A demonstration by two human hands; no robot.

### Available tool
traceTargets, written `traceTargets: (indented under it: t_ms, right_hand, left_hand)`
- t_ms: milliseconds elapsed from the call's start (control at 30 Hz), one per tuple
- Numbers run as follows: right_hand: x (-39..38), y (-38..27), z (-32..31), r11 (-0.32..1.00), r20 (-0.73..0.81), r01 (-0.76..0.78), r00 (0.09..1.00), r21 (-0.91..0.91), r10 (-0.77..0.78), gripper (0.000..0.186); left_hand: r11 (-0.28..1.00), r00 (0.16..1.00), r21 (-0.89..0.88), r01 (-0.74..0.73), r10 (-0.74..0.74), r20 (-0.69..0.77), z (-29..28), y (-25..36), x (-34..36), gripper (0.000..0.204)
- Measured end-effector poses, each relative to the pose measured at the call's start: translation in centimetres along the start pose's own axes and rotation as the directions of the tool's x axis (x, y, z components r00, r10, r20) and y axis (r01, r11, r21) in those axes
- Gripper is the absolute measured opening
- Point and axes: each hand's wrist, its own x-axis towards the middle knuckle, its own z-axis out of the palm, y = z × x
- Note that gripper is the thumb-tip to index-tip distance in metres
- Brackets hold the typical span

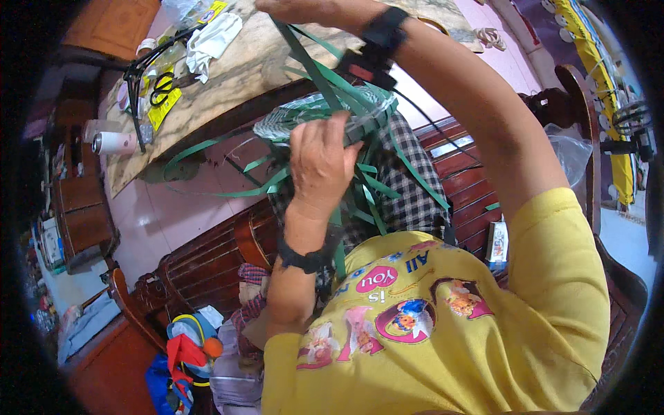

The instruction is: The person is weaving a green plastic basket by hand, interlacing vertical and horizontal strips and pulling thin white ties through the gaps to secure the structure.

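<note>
Worn view, lap outward. Woven piece of green and white strips rests on the checked lap, loose green ends splaying out on all sides. Left hand: fingers curled over the piece and gripping it, thumb toward its right side. Right hand: raised over the tabletop, cut by the upper edge of view; a green strip runs from under it down to the piece. Its fingertips are out of sight, so cannot tell whether they are closed on the strip.

Bench, right of the lap: small white box, upright, contents not visible; farther right, by the armrest, a clear plastic bag, contents not discernible.

Tabletop, marbled: pale pink can near the left edge, inside not visible. Inward from it, black-handled scissors over a yellow packet, and a black stand. Farther, a crumpled white cloth; beside it a small jar, contents unclear. Clear bag at the far edge, partly cut off.

Underside of the woven piece: hidden by left hand and strips.
</note>
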Motion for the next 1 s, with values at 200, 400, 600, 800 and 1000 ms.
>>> traceTargets:
  t_ms: [200,400,600,800,1000]
  right_hand:
    - [-14.5,-7.3,-11.3,0.813,0.262,-0.207,0.962,0.544,0.070,0.020]
    - [-23.2,-11.0,-11.3,0.845,0.072,-0.114,0.993,0.523,0.089,0.044]
    - [-24.7,-11.5,-10.2,0.923,0.024,-0.149,0.988,0.354,0.151,0.040]
    - [-25.8,-11.1,-10.5,0.945,0.004,-0.179,0.983,0.274,0.185,0.036]
    - [-25.7,-10.5,-10.1,0.923,0.042,-0.259,0.965,0.286,0.258,0.035]
  left_hand:
    - [0.997,0.993,-0.005,0.079,-0.078,0.085,-1.0,-1.4,-0.5,0.059]
    - [0.997,0.986,-0.059,0.050,-0.040,0.160,-1.2,-0.6,0.3,0.057]
    - [0.999,0.961,-0.039,0.018,-0.007,0.277,-2.4,-1.0,0.9,0.053]
    - [0.997,0.965,0.020,-0.071,0.064,0.255,-3.7,-3.0,0.4,0.053]
    - [0.996,0.947,-0.092,-0.016,0.045,0.319,-3.7,-3.9,1.4,0.038]
